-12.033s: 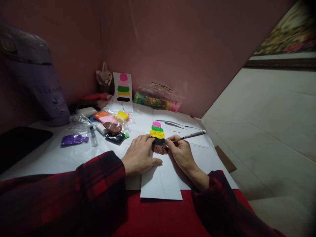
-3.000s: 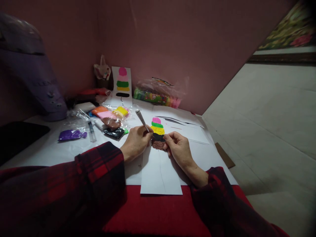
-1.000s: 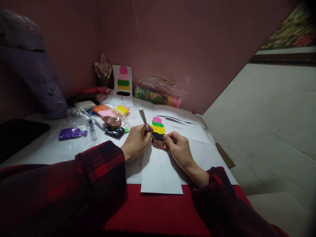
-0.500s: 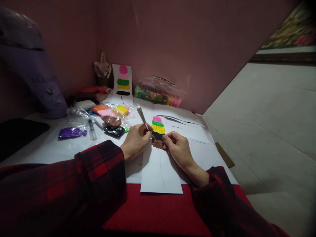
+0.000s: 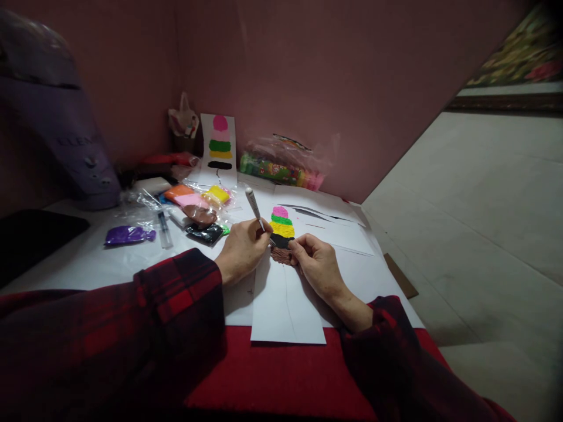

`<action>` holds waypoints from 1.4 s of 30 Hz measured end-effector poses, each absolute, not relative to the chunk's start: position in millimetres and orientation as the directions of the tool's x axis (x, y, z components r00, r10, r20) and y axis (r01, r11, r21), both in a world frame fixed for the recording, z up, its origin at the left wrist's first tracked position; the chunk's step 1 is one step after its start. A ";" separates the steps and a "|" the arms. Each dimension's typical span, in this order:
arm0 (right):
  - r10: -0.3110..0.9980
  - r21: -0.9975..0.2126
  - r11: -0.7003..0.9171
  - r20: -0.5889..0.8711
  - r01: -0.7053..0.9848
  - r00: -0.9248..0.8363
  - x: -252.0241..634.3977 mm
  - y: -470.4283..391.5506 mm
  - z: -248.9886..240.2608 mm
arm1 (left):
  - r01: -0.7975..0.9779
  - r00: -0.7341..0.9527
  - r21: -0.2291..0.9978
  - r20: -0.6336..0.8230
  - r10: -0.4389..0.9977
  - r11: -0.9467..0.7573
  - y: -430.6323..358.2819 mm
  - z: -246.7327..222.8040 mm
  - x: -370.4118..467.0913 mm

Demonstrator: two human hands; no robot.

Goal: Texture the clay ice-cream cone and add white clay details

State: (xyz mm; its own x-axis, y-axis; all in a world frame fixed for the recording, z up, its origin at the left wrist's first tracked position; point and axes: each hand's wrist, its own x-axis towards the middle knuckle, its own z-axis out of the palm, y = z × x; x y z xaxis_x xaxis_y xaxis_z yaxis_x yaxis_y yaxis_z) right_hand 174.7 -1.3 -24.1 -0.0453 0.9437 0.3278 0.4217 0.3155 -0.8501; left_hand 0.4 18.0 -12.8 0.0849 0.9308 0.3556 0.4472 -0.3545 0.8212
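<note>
A tall purple bottle (image 5: 90,143) at the far left carries the letters "ELE" and a further letter that is hard to make out; small figures are printed below. Toward the back, a clear plastic pouch (image 5: 305,153) holds a row of brightly coloured contents, green at one end and pink at the other, with a printed green label (image 5: 279,170) too small to read. Clear plastic packets lie heaped on the white-covered surface (image 5: 185,275): purple (image 5: 129,235), orange, pink, yellow, brown and black (image 5: 205,234) clay-like lumps show through. A slim clear tube (image 5: 165,230), like a syringe, lies between the purple and black packets. In the corner, a white bag (image 5: 183,122) sits atop a brown container.

At the centre, a layered clay-like figure (image 5: 282,229) lies on a narrow white sheet (image 5: 288,313), banded pink, green, yellow, black and brown from far to near. The left hand (image 5: 243,249) has its fingers closed around a white-handled tool (image 5: 253,204), tip near the black band's left edge. The right hand (image 5: 319,261) has thumb and forefinger close together at that band's right edge; whether they pinch anything cannot be told. A card (image 5: 219,142) with similar coloured bands leans against the wall behind.
</note>
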 end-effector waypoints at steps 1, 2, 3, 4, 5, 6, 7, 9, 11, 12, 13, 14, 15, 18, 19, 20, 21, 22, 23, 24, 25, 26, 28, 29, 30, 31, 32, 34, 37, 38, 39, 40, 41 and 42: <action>0.943 -0.846 0.318 0.330 0.428 -0.049 175.0 -1.1 -24.4 | 0.451 0.087 0.819 0.357 0.930 -0.356 18.0 -12.7 0.4; 0.942 -0.841 0.321 0.332 0.435 -0.052 175.2 -0.9 -24.6 | 0.456 0.087 0.817 0.354 0.931 -0.353 17.9 -12.3 0.4; 0.941 -0.837 0.323 0.335 0.442 -0.054 175.4 -0.7 -24.7 | 0.463 0.088 0.816 0.347 0.934 -0.346 17.8 -11.7 0.4; 0.940 -0.832 0.325 0.337 0.450 -0.056 175.5 -0.7 -24.5 | 0.468 0.088 0.816 0.340 0.936 -0.341 17.6 -11.1 0.5; 0.939 -0.827 0.327 0.339 0.458 -0.057 175.5 -0.7 -24.1 | 0.470 0.088 0.816 0.335 0.938 -0.336 17.4 -10.3 0.5; 0.938 -0.821 0.329 0.342 0.466 -0.060 175.4 -0.9 -23.5 | 0.471 0.088 0.817 0.332 0.939 -0.333 17.2 -9.7 0.6; 0.936 -0.816 0.332 0.345 0.473 -0.063 175.3 -1.1 -22.8 | 0.472 0.089 0.817 0.329 0.940 -0.331 17.0 -9.3 0.6; 0.933 -0.805 0.340 0.352 0.487 -0.071 174.8 -1.7 -21.4 | 0.472 0.090 0.818 0.325 0.941 -0.328 16.9 -9.2 0.5; 0.931 -0.794 0.345 0.356 0.501 -0.077 174.3 -2.4 -20.3 | 0.476 0.093 0.816 0.325 0.941 -0.328 17.1 -9.9 0.4; 0.931 -0.789 0.345 0.357 0.508 -0.077 174.2 -2.7 -19.9 | 0.477 0.095 0.813 0.329 0.940 -0.333 17.3 -10.5 0.2; 0.930 -0.784 0.345 0.358 0.516 -0.078 174.1 -3.0 -19.6 | 0.476 0.099 0.811 0.334 0.937 -0.339 17.4 -10.9 0.1; 0.930 -0.778 0.346 0.360 0.525 -0.078 174.0 -3.3 -19.4 | 0.476 0.101 0.809 0.340 0.935 -0.345 17.6 -11.3 0.0; 0.929 -0.772 0.348 0.362 0.532 -0.081 173.9 -3.5 -19.2 | 0.475 0.103 0.807 0.344 0.933 -0.350 17.7 -11.6 -0.1; 0.925 -0.754 0.355 0.370 0.553 -0.090 173.8 -4.0 -18.5 | 0.477 0.107 0.807 0.340 0.934 -0.349 17.7 -11.7 -0.1; 0.924 -0.749 0.358 0.372 0.558 -0.093 173.8 -4.1 -18.3 | 0.477 0.109 0.807 0.338 0.935 -0.347 17.6 -11.6 -0.1; 0.923 -0.745 0.360 0.373 0.562 -0.097 173.8 -4.2 -18.2 | 0.475 0.108 0.808 0.337 0.935 -0.347 17.5 -11.5 -0.1; 0.922 -0.741 0.361 0.373 0.566 -0.100 173.9 -4.3 -18.1 | 0.474 0.108 0.809 0.339 0.935 -0.348 17.4 -11.4 -0.1; 0.922 -0.739 0.363 0.373 0.568 -0.104 173.9 -4.4 -18.0 | 0.473 0.107 0.809 0.341 0.934 -0.349 17.4 -11.4 -0.1; 0.922 -0.737 0.365 0.372 0.569 -0.108 174.0 -4.6 -18.0 | 0.473 0.104 0.809 0.343 0.934 -0.350 17.4 -11.3 -0.1; 0.922 -0.736 0.366 0.371 0.570 -0.112 174.0 -4.8 -18.0 | 0.475 0.103 0.808 0.342 0.934 -0.348 17.5 -11.2 -0.1; 0.922 -0.734 0.366 0.370 0.572 -0.116 173.9 -5.1 -18.0 | 0.479 0.103 0.807 0.340 0.935 -0.346 17.6 -11.0 -0.2; 0.922 -0.731 0.366 0.369 0.576 -0.118 173.8 -5.4 -17.9 | 0.483 0.104 0.805 0.338 0.936 -0.344 17.7 -10.8 -0.2; 0.921 -0.720 0.368 0.368 0.588 -0.125 173.5 -6.3 -17.5 | 0.487 0.108 0.802 0.337 0.935 -0.345 17.9 -10.0 -0.2; 0.921 -0.714 0.370 0.368 0.595 -0.130 173.3 -6.8 -17.1 | 0.487 0.110 0.802 0.337 0.935 -0.347 17.9 -9.6 -0.1; 0.920 -0.708 0.372 0.369 0.601 -0.135 173.1 -7.2 -16.7 | 0.488 0.111 0.802 0.336 0.935 -0.346 17.8 -9.1 0.0; 0.919 -0.702 0.374 0.368 0.606 -0.140 172.9 -7.7 -16.2 | 0.489 0.111 0.802 0.332 0.937 -0.342 17.7 -8.6 0.2; 0.919 -0.698 0.375 0.366 0.609 -0.146 172.7 -8.0 -15.8 | 0.491 0.112 0.803 0.326 0.939 -0.337 17.4 -8.2 0.4; 0.918 -0.687 0.380 0.364 0.619 -0.159 172.6 -8.6 -15.0 | 0.494 0.113 0.805 0.316 0.942 -0.329 16.9 -7.5 0.7; 0.913 -0.663 0.391 0.366 0.638 -0.180 172.6 -8.9 -14.5 | 0.495 0.112 0.805 0.314 0.943 -0.327 16.6 -7.2 0.7; 0.912 -0.656 0.394 0.367 0.644 -0.185 172.6 -8.9 -14.6 | 0.496 0.112 0.804 0.315 0.943 -0.327 16.6 -7.3 0.7; 0.911 -0.650 0.396 0.367 0.649 -0.189 172.7 -8.9 -14.7 | 0.497 0.111 0.804 0.316 0.942 -0.328 16.7 -7.4 0.6; 0.910 -0.647 0.398 0.367 0.650 -0.192 172.8 -8.9 -14.8 | 0.497 0.112 0.803 0.318 0.942 -0.330 16.9 -7.5 0.4; 0.909 -0.644 0.401 0.369 0.651 -0.195 172.8 -8.9 -15.0 | 0.497 0.113 0.801 0.321 0.940 -0.333 17.0 -7.6 0.3; 0.907 -0.642 0.406 0.371 0.650 -0.199 172.9 -9.0 -15.1 | 0.498 0.112 0.799 0.325 0.939 -0.336 17.0 -7.6 0.2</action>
